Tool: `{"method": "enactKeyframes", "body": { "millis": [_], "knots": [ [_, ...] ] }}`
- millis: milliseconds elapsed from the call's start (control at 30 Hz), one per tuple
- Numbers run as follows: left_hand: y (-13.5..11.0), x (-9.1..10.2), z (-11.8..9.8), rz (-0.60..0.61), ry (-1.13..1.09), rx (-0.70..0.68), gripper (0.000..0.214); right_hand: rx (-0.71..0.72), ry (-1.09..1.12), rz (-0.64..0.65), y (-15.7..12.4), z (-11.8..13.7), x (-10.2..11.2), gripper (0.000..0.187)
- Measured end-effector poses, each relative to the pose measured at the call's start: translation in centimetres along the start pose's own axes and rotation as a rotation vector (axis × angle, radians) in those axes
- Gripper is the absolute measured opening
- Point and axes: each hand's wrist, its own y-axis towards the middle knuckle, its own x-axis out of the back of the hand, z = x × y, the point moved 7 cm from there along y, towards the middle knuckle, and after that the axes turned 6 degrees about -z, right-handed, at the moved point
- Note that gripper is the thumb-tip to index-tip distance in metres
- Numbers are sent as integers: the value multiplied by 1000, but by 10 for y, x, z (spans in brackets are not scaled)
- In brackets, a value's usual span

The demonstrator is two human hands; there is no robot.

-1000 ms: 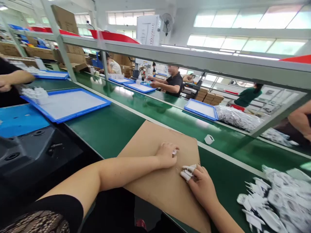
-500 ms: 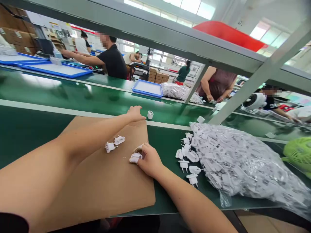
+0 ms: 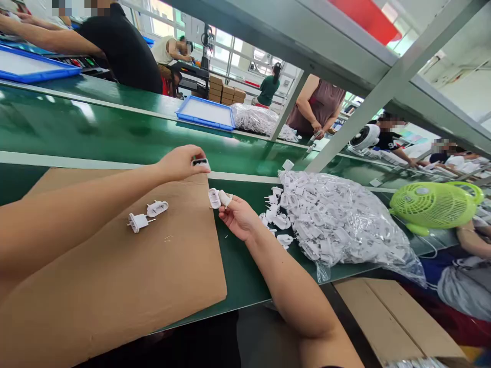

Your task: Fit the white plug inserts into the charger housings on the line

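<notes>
My left hand (image 3: 180,162) is raised over the far edge of a brown cardboard sheet (image 3: 126,271), its fingers pinched on a small white plug housing (image 3: 200,162). My right hand (image 3: 238,217) hovers at the sheet's right edge, fingers closed on a white plug insert (image 3: 215,198). Two white two-pin plug inserts (image 3: 148,214) lie on the cardboard to the left. A clear bag heaped with several white plug parts (image 3: 337,225) lies on the green bench to the right, with loose parts (image 3: 278,222) spilled beside my right hand.
A green conveyor belt (image 3: 95,138) runs behind the cardboard. A blue tray (image 3: 205,112) and another bag of parts sit across it. A green desk fan (image 3: 433,207) stands at the right. Other people work on the far side. A slanted metal post (image 3: 368,102) rises above the bag.
My left hand picked the white housing off the belt edge and drew back with it. My right hand lifted off the cardboard with its insert. The view swung further right.
</notes>
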Motion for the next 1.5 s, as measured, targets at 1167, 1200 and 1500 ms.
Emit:
{"method": "enactKeyframes", "body": {
  "millis": [1167,1200,1500],
  "knots": [
    [-192,-36,-20,34,-697,156,34,1243,-1676,260,-84,-9,-71,31],
    [-191,-35,-20,25,-693,150,34,1263,-1701,267,-86,-9,-74,29],
    [-192,-40,-18,54,-718,183,38,1065,-1788,191,-75,-11,-66,33]
  ]
}}
